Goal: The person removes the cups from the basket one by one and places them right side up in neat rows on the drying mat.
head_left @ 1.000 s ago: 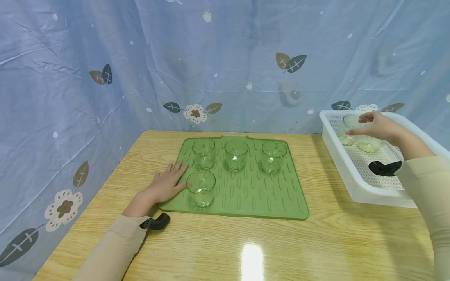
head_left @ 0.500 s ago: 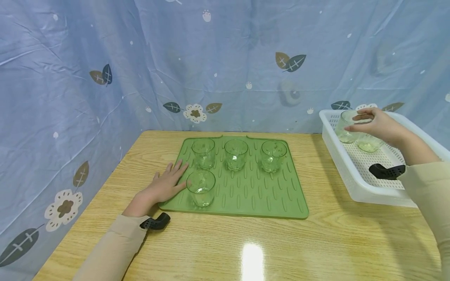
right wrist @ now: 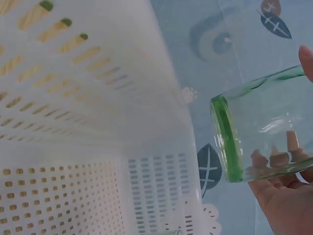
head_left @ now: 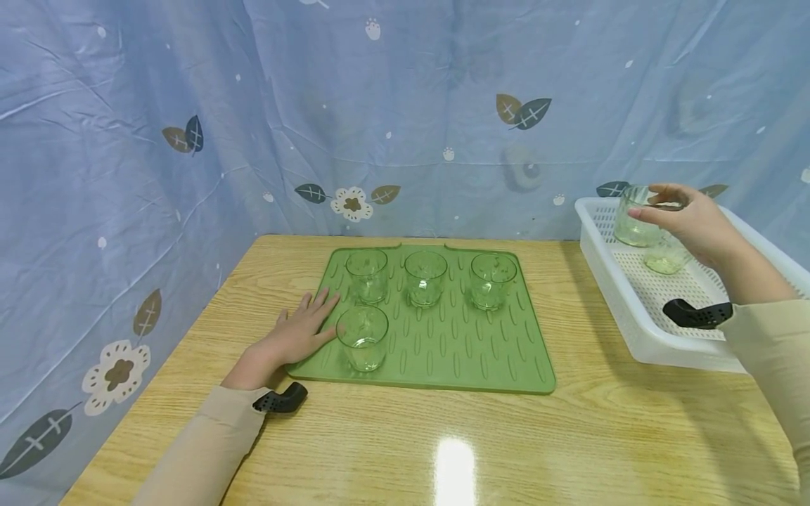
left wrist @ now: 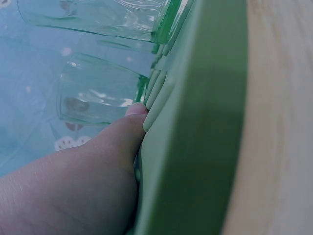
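My right hand (head_left: 692, 221) grips a clear green-tinted drinking glass (head_left: 635, 226) near its rim, thumb on one side and fingers on the other. In the right wrist view the glass's thick green base (right wrist: 227, 139) is off the basket floor. Another glass (head_left: 664, 262) stands in the white basket (head_left: 616, 295), partly behind the held one. Spread on the left edge of the green draining mat (head_left: 468, 355), my left hand (head_left: 296, 339) lies flat, its thumb close to an upright glass (head_left: 363, 348). Three more upright glasses (head_left: 425, 284) form a row along the mat's back.
The mat and the perforated basket both sit on a wooden table (head_left: 380, 436), the basket at the far right. A blue patterned curtain (head_left: 405, 140) hangs behind the table and along its left side.
My right hand has raised its glass from the basket floor and brought it slightly to the right. The left hand and the glasses on the mat stay where they were.
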Demonstrator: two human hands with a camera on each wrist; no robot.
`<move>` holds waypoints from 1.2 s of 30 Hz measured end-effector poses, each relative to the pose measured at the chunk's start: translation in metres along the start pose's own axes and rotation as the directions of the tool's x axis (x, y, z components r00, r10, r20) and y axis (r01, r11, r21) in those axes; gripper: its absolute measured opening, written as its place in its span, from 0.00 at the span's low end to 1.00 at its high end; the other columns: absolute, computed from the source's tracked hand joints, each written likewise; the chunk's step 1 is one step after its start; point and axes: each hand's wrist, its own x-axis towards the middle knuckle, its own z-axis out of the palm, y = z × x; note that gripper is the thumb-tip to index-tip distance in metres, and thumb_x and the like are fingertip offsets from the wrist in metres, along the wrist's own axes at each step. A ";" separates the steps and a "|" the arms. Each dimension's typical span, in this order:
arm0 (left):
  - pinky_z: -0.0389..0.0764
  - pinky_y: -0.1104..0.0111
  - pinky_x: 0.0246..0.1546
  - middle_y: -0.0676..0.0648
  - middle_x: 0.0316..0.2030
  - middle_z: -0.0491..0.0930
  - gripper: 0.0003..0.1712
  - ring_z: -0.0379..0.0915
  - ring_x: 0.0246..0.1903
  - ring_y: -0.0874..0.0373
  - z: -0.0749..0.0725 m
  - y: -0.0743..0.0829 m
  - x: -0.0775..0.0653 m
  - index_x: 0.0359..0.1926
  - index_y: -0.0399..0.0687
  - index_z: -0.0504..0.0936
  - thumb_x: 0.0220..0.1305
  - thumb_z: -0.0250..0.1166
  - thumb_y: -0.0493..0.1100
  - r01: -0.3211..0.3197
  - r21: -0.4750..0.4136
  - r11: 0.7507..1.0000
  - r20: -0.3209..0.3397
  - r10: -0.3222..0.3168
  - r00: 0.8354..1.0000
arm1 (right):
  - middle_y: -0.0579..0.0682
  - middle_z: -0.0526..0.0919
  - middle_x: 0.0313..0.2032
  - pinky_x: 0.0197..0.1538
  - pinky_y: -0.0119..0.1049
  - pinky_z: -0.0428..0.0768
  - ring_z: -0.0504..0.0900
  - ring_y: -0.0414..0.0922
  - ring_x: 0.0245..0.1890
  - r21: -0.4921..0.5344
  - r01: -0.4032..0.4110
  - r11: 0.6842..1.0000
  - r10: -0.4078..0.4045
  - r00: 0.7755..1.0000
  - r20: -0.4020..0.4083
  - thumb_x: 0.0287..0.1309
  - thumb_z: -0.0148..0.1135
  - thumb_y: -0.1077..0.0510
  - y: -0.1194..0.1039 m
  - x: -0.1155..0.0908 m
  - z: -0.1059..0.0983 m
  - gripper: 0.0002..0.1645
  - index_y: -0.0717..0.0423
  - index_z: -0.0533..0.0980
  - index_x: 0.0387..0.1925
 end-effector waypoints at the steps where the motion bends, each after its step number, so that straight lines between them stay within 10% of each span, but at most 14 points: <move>1: 0.36 0.25 0.66 0.36 0.81 0.38 0.44 0.29 0.77 0.31 0.000 0.000 0.000 0.83 0.45 0.46 0.80 0.49 0.62 0.000 -0.001 1.000 0.000 0.000 1.000 | 0.29 0.63 0.53 0.74 0.45 0.58 0.60 0.47 0.67 0.009 0.000 1.000 0.001 1.000 -0.006 0.73 0.59 0.43 0.000 -0.001 0.001 0.51 0.54 0.44 0.83; 7: 0.36 0.25 0.66 0.36 0.80 0.38 0.46 0.30 0.77 0.31 0.001 0.000 0.001 0.83 0.45 0.46 0.79 0.49 0.65 0.002 -0.002 1.000 -0.002 -0.002 1.000 | 0.32 0.63 0.52 0.62 0.27 0.64 0.64 0.28 0.51 0.059 0.021 0.998 -0.019 0.999 -0.040 0.72 0.61 0.47 -0.003 -0.003 0.006 0.45 0.48 0.52 0.81; 15: 0.35 0.25 0.66 0.36 0.81 0.38 0.44 0.29 0.77 0.32 0.000 -0.001 0.002 0.83 0.45 0.46 0.80 0.49 0.62 0.001 0.003 1.000 0.003 -0.001 1.000 | 0.36 0.64 0.51 0.52 0.23 0.68 0.67 0.29 0.51 0.104 0.064 0.993 -0.060 0.997 -0.045 0.73 0.61 0.51 -0.009 -0.005 0.015 0.24 0.30 0.63 0.63; 27: 0.35 0.25 0.65 0.36 0.81 0.38 0.44 0.29 0.77 0.32 0.000 -0.001 0.002 0.83 0.45 0.46 0.80 0.49 0.62 0.001 0.003 1.000 0.004 -0.001 1.000 | 0.29 0.67 0.56 0.59 0.25 0.67 0.65 0.42 0.64 0.049 0.107 0.993 -0.107 0.994 0.001 0.75 0.59 0.49 -0.026 -0.010 0.025 0.42 0.58 0.52 0.79; 36: 0.36 0.25 0.66 0.36 0.81 0.38 0.45 0.30 0.77 0.31 0.000 0.000 0.002 0.83 0.45 0.46 0.79 0.49 0.64 0.001 0.000 1.000 0.001 -0.001 1.000 | 0.26 0.73 0.56 0.58 0.24 0.70 0.68 0.37 0.63 0.110 0.165 0.980 -0.167 0.986 0.006 0.75 0.58 0.55 -0.048 -0.017 0.038 0.32 0.48 0.59 0.74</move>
